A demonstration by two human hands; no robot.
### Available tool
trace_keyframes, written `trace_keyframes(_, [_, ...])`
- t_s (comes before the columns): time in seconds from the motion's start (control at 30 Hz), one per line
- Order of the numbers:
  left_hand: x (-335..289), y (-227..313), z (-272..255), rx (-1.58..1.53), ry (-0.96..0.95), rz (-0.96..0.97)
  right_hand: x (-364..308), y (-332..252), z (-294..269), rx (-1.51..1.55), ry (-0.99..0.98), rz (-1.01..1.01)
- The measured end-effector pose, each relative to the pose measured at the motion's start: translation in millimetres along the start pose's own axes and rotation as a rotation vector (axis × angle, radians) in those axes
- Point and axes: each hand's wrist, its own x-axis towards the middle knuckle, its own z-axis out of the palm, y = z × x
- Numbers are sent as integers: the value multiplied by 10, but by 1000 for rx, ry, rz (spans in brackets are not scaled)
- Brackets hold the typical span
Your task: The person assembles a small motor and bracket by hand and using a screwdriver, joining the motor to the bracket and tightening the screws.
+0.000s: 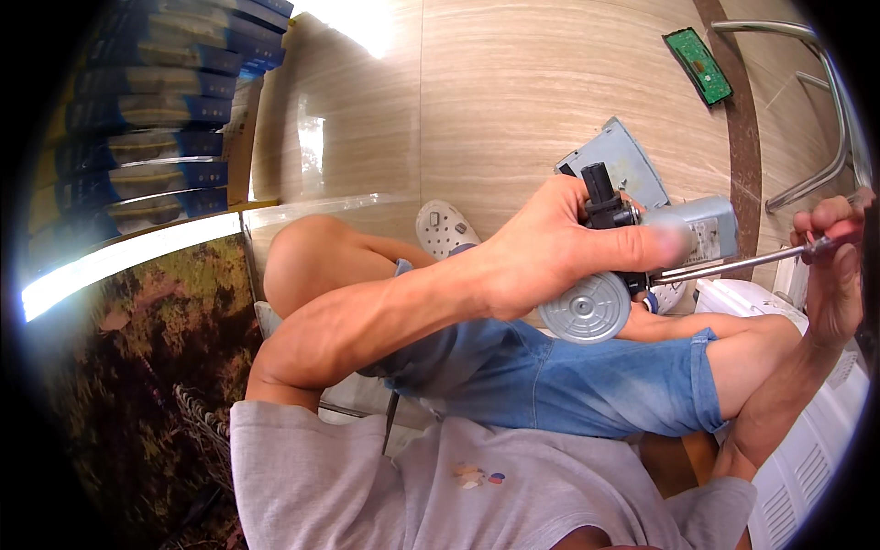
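Observation:
My left hand [541, 252] is closed around a small electric gear motor with a silvery can [720, 227], a round grey ribbed gear cover [584, 310] and a black plastic connector [598, 188]. The thumb lies across the can's near end. At the right rim, my right hand [830, 266] grips a screwdriver [747, 264] with its fingers bent around the handle end. Its metal shaft runs leftward to the black part beside the gear cover. The tip is too small to make out, and the handle is partly lost in the dark rim.
A grey metal plate [625, 156] lies on the floor beyond the motor. Farther right are a green circuit board [698, 68] and a chrome tube frame [832, 101]. Blue boxes [151, 142] are stacked at left. A white vented casing [807, 458] stands at right.

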Motion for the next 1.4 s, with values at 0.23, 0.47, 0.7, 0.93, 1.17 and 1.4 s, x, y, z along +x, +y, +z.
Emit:
trace_keyframes(0.23, [-39, -22, -20, -10, 17, -38, 375, -201, 624, -171, 759, 461])
trace_keyframes(0.47, [-32, 44, -1, 31, -5, 4, 82, -112, 419, 205, 202, 80])
trace_keyframes(0.7, [-29, 79, 18, -94, 35, -2, -7, -2, 79, -126, 56, -124])
trace_keyframes(0.93, [-8, -5, -8, 98, 27, 24, 17, -58, 136, -293, 180, -25])
trace_keyframes(1.17, [9, 13, -14, -22, -15, -54, -156, 90, 340, -333, 495, 92])
trace_keyframes(1.4, [-2, 82, -12, -52, -48, -62, -204, -125, -47, -437, 113, 194])
